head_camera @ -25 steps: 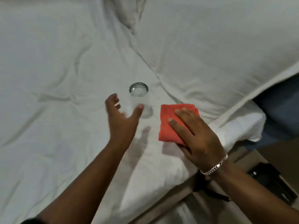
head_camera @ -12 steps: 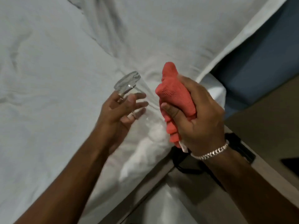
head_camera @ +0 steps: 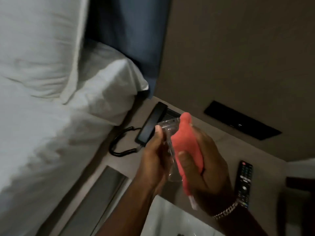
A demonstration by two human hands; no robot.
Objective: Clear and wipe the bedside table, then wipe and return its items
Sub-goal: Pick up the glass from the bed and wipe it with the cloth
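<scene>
White bed [head_camera: 42,116] left; counter [head_camera: 221,150] carrying phone [head_camera: 151,123], remote [head_camera: 244,181]. Glass [head_camera: 167,132] above counter, in closed left grip [head_camera: 153,160]; red cloth [head_camera: 187,150] clutched in right grip [head_camera: 208,167], pressed against it. Wiping step likely; next, upright return to counter.

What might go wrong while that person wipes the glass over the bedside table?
The clear glass is held in the left hand while the right hand presses the red cloth against it; it could slip. It is held above the hard bedside table, near the phone and remote, so a drop might break it.
</scene>
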